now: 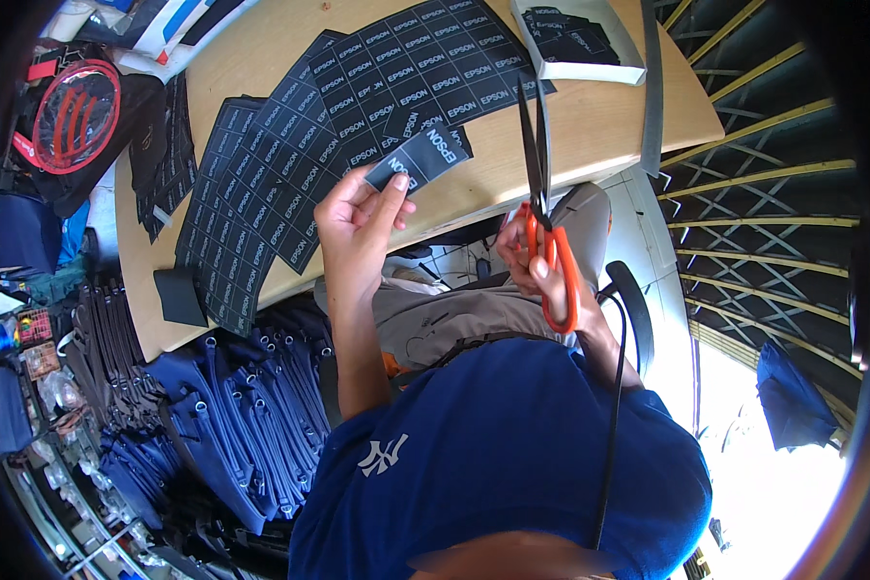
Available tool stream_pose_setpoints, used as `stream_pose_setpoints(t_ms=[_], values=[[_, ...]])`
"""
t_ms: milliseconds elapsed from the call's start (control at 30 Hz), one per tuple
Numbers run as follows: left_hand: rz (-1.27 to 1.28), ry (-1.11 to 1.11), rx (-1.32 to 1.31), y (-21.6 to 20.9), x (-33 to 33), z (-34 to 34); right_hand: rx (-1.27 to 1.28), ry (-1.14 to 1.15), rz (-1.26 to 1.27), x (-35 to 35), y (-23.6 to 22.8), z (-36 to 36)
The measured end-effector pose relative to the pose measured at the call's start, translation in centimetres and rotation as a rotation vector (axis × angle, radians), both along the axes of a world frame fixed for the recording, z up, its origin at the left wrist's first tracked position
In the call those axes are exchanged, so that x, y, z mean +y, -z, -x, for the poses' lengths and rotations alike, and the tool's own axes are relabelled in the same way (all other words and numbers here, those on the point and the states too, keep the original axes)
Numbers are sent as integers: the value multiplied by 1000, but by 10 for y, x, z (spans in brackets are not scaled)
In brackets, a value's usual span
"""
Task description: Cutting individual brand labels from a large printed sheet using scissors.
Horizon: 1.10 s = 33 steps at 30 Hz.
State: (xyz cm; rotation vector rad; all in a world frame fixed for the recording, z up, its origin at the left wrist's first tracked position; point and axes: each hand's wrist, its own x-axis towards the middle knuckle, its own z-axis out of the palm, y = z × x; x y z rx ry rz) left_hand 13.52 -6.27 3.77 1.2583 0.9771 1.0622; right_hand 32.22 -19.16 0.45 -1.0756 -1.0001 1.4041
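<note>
Between the thumb and fingers of my left hand (365,215) is a small black label strip (419,161) with pale print and a dividing line across it. My right hand (532,256) grips the orange handles of a pair of scissors (538,159); the long dark blades point away from me, slightly apart, with nothing between them. The blades are to the right of the strip, not touching it. Beyond my left hand, large black printed label sheets (290,159) lie overlapping on the wooden table (590,126).
A white box (590,72) at the table's far right holds cut black pieces. A dark strip (652,97) lies along the right edge. Blue straps with metal rings (251,416) hang at the lower left. A folding metal gate (773,174) stands on the right.
</note>
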Motion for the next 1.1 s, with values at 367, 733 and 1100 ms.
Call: stream_pose_setpoints(t_ms=[367,733,1100], values=[[-67,-84,-35,-4,9,-6,-359,-278,28,-22,6,5],[6,-48,-84,0,-9,-16,-247,-249,-48,-9,2,17],[31,-19,-109,2,-17,-17,-242,-239,-34,-4,-3,20]])
